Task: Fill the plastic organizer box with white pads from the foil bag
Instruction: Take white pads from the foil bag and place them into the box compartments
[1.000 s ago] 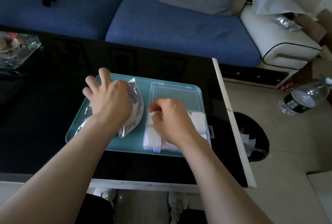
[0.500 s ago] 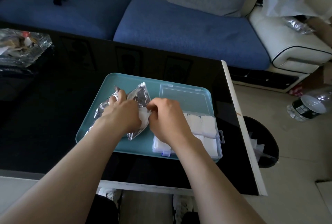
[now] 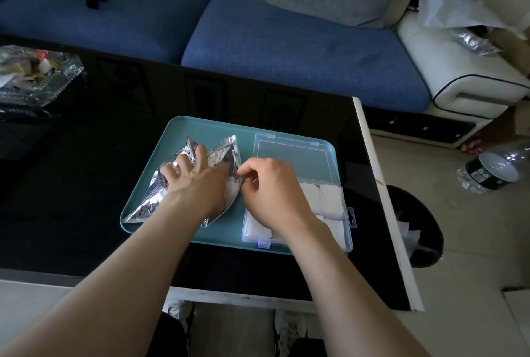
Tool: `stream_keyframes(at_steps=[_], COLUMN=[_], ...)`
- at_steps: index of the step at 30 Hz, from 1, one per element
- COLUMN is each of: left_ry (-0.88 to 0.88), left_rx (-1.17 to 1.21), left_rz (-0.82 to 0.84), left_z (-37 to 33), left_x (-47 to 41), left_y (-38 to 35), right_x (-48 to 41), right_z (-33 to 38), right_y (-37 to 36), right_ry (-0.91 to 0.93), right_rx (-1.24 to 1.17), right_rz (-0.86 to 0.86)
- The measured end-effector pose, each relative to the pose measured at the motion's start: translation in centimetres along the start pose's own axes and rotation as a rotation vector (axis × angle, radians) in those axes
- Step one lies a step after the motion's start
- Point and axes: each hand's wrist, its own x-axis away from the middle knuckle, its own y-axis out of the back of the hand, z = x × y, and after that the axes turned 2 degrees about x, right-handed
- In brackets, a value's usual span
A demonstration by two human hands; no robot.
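A crumpled foil bag (image 3: 152, 199) lies on the left half of a teal tray (image 3: 206, 130). My left hand (image 3: 198, 181) presses down on the bag, its fingers curled into the foil. A white pad (image 3: 233, 189) shows in the bag's mouth, and my right hand (image 3: 272, 190) pinches at it with thumb and forefinger. The clear plastic organizer box (image 3: 348, 230) stands on the tray's right half with its lid (image 3: 295, 156) folded back. Several white pads (image 3: 329, 199) lie in the box; my right wrist hides part of it.
The tray sits on a glossy black table (image 3: 86, 184) near its right edge. A glass dish (image 3: 34, 75) with odds and ends is at the far left. A black bin (image 3: 415, 227) and a plastic bottle (image 3: 493, 170) are on the floor to the right. A blue sofa (image 3: 286, 41) lies beyond.
My right hand has left the box and moved left to the bag's mouth. My left hand has shifted from lying flat on the bag to gripping its foil.
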Motion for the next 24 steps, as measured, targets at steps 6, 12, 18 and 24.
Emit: stream_keyframes(at_steps=[6, 12, 18, 24], left_ry=[0.029, 0.007, -0.13, -0.316], left_rx=[0.023, 0.434, 0.736, 0.9], left_rz=[-0.015, -0.121, -0.425, -0.505], left_z=[0.0, -0.7, -1.4, -2.4], left_x=[-0.2, 0.8, 1.6, 1.8], left_y=[0.6, 3.4, 5.0, 5.3], right_x=[0.1, -0.1, -0.2, 0.1], right_z=[-0.4, -1.1, -0.8, -0.2], right_y=[0.5, 0.6, 2.6, 4.4], right_ry=[-0.006, -0.054, -0.201, -0.153], right_rx=[0.012, 0.033, -0.446, -0.755], right_rz=[-0.015, -0.08, -0.234, -0.257])
